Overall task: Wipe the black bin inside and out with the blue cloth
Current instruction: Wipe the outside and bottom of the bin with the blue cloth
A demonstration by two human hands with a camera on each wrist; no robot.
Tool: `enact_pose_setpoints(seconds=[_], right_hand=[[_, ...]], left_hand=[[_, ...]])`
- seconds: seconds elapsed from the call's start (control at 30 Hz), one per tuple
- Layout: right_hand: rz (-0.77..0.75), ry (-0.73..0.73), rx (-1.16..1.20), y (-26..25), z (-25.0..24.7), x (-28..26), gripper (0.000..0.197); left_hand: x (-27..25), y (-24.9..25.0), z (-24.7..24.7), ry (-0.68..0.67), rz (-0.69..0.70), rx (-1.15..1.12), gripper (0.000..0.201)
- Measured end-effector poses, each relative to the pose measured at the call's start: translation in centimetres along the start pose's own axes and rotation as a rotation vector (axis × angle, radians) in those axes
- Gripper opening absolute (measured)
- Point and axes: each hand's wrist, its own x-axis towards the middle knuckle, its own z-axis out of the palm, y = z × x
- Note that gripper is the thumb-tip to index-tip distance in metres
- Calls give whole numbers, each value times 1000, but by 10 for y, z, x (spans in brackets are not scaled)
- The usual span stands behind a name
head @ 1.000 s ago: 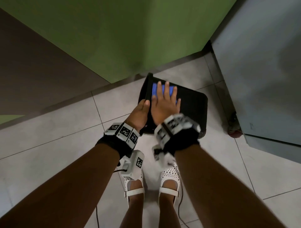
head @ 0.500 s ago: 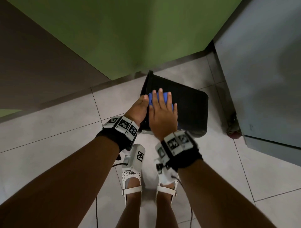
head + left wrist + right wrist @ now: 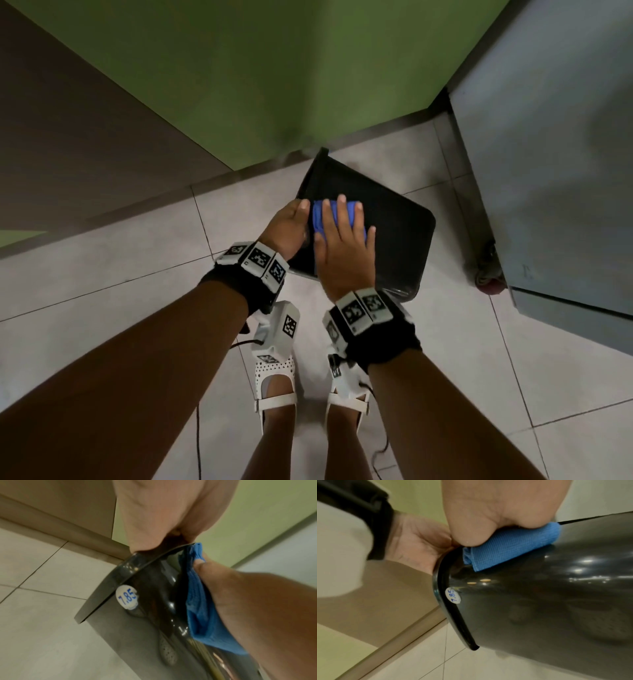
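Black bin [image 3: 387, 233]: tipped on its side over the tiled floor [image 3: 102, 291], at 12 o'clock from your feet; rim toward 10 o'clock, base toward 4 o'clock.
Your left hand [image 3: 286, 228]: grasping the bin's rim at its 9 o'clock edge, thumb on the outer side; the other fingers are hidden.
Your right hand [image 3: 344, 253]: flat, fingers straight and spread, pressing the blue cloth [image 3: 320, 219] against the bin's outer wall just beside the rim.
Blue cloth: folded into a pad, trapped between your palm and the bin; edges show past your fingers.
Price sticker [image 3: 454, 595]: round, white, reads 7.85; on the wall by the rim.
Green wall [image 3: 274, 68]: at 12 o'clock.
Grey cabinet [image 3: 555, 137]: at 2 o'clock.
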Motion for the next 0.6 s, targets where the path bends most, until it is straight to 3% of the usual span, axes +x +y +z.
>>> enact_pose_setpoints(seconds=[0.1,0.3,0.4,0.47,0.53,0.6], right_hand=[[73,-28,17,23,-2,4,53],[419,41,143,93,-17,22,51],[593,70,219,94,-20,24,52],[568,98,179,75,-13,25,52],[429,172,95,47,-5,20,52],[270,103,47,17,2,14,53]], left_hand=[[-3,-6,2,27,-37,-8,42],[-10,-7,1,51,-35,-27,43],[-10,-10,3,66,-43,-61,43],[-10,-14,5,74,-73,-107,45],[-10,-18,8,73,-76,-108,46],[-12,-20,11,70,-77,-98,43]])
